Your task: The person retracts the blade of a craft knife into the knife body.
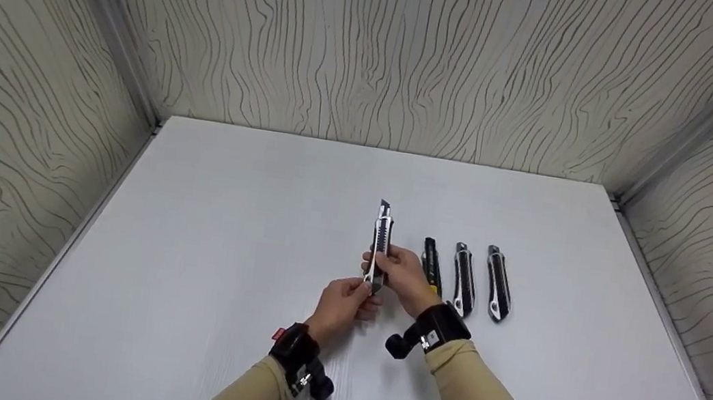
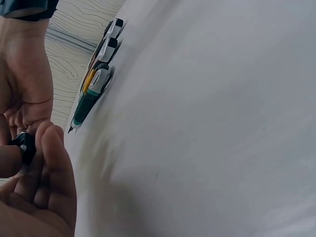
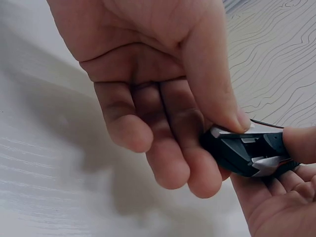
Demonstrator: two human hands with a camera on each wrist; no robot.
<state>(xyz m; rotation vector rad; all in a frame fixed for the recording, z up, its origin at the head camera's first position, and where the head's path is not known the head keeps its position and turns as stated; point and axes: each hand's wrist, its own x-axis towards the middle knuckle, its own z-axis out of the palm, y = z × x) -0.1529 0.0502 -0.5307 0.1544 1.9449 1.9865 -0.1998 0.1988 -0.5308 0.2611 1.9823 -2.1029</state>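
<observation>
Both my hands hold one black-and-silver utility knife [image 1: 382, 234] over the table, its blade pointing away from me and showing past the front end. My right hand [image 1: 408, 280] grips the middle of the handle, with the thumb on top. Lower down, my left hand [image 1: 338, 306] pinches the rear end between thumb and fingers. In the right wrist view, the dark rear end of the utility knife [image 3: 237, 153] sits between the two thumbs, and the other fingers of the left hand [image 3: 148, 94] curl loosely. The left wrist view shows only a small part of the knife.
To the right of my hands lie a black knife with a yellow end [image 1: 430, 261], partly hidden by the right hand, and two black-and-silver utility knives, one nearer [image 1: 464, 279] and one farther right [image 1: 498, 284]. The white table [image 1: 199, 241] meets wood-patterned panels [image 1: 362, 49] behind and at the sides.
</observation>
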